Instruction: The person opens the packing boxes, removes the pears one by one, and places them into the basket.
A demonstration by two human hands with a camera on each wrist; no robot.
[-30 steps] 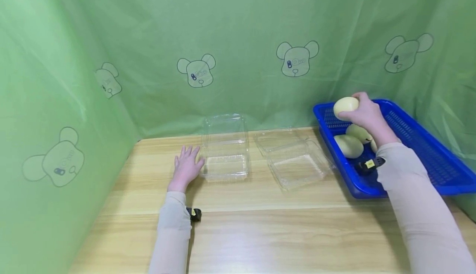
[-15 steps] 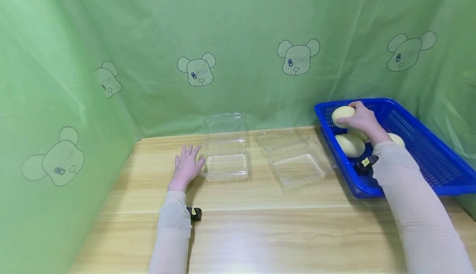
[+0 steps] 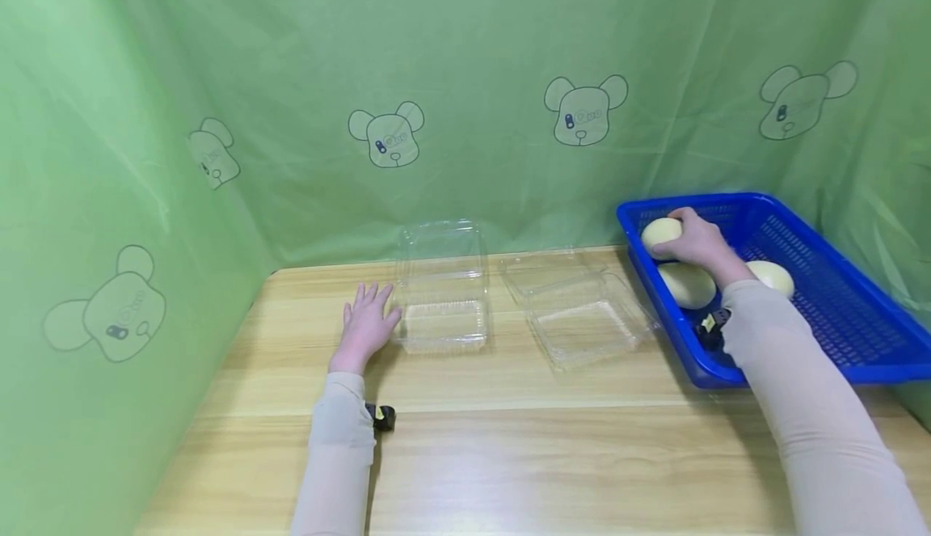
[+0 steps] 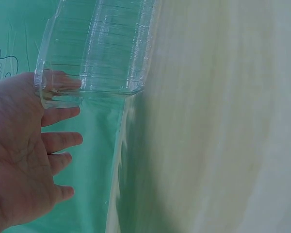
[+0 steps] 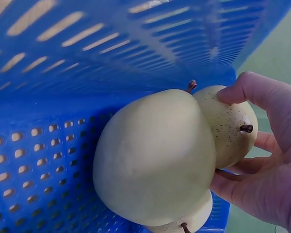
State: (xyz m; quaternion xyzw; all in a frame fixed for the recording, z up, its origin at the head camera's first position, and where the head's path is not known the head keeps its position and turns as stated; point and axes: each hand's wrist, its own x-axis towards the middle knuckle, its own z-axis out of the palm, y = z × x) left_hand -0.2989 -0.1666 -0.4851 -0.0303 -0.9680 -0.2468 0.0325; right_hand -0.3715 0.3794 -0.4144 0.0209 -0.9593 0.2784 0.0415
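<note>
My right hand is inside the blue basket, gripping a pale yellow pear at its far left corner. In the right wrist view, thumb and fingers sit around this speckled pear, its dark stem showing. A larger pear touches it, and part of another pear shows below. My left hand lies beside a clear plastic clamshell box, fingers spread. Seen from the left wrist, the thumb is behind the rim of the clear box and the other fingers extend past it.
A second clear clamshell box, lid up, stands between the first box and the basket. Another pear lies in the basket beside the right forearm. A green curtain hangs behind and to the left of the wooden table.
My right hand has lowered the pear from above the basket down into its far left corner. A pear near the right forearm has come into view. The left hand has stayed put.
</note>
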